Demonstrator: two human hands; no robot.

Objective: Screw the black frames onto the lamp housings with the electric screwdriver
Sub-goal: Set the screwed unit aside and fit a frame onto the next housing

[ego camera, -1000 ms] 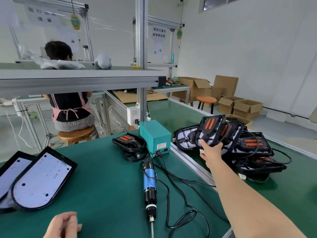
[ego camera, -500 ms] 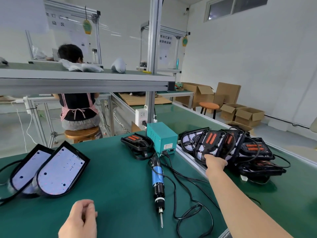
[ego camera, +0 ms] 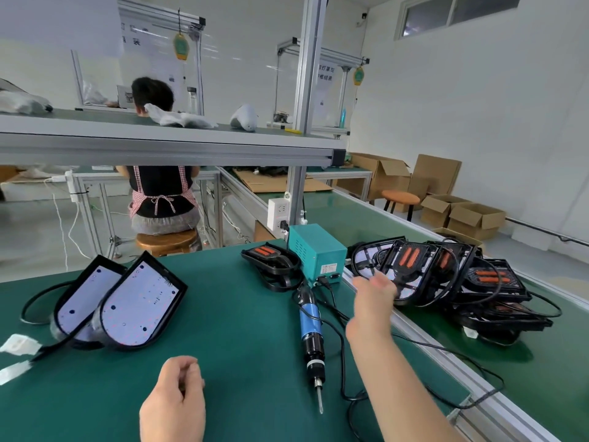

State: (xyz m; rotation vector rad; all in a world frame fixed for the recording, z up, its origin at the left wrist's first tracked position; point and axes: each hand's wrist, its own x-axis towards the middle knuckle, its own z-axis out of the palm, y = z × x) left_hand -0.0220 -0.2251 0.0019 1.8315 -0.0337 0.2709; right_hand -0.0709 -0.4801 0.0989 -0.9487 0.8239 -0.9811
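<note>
Head view: the electric screwdriver [ego camera: 310,327] lies flat on the green table [ego camera: 248,330], bit toward the person, between both hands. Left hand [ego camera: 173,401] hovers low, fingers loosely curled, holding nothing. Right hand [ego camera: 373,295] is blurred at the edge of the lamp housing pile [ego camera: 462,282]; its grip cannot be determined. Two framed lamps [ego camera: 140,301] lean at left

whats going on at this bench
A person at a green bench is between steps. Their right hand is stretched toward the pile of black lamp parts on the right, blurred and apparently holding nothing. The left hand hovers loosely curled over the bench. The electric screwdriver lies untouched, and two lamp housings sit at the left.
</note>
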